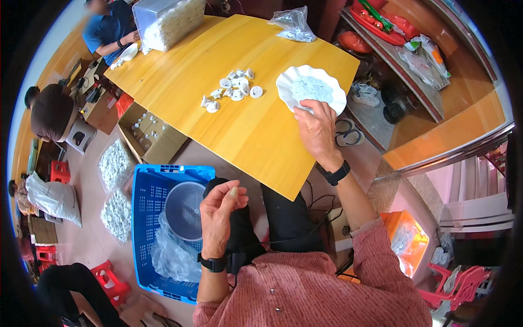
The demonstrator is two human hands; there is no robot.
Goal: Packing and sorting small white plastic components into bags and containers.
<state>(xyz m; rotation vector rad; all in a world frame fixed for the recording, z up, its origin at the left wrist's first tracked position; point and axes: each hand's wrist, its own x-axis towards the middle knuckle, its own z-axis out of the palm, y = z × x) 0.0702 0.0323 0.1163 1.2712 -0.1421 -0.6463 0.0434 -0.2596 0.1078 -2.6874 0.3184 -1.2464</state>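
My right hand (317,128) reaches over the near rim of a white plate with a wavy edge (284,84). Its fingertips are drawn together at the small pale bluish-white pieces (315,88) heaped in the plate; what they pinch, if anything, is too small to make out. My left hand (220,210) hovers above my lap, just off the table's near edge. Its thumb presses against the curled fingers, and anything between them is hidden. Left of the plate, several small white round plastic parts (239,83) lie in a loose group on the yellow wooden table (261,133).
A clear bin of white parts (169,24) and a plastic bag (294,24) stand at the table's far side. Beside my left leg sits a blue crate (143,218) holding a round basket (184,211). An open carton (163,144) is near it. Other people sit at left.
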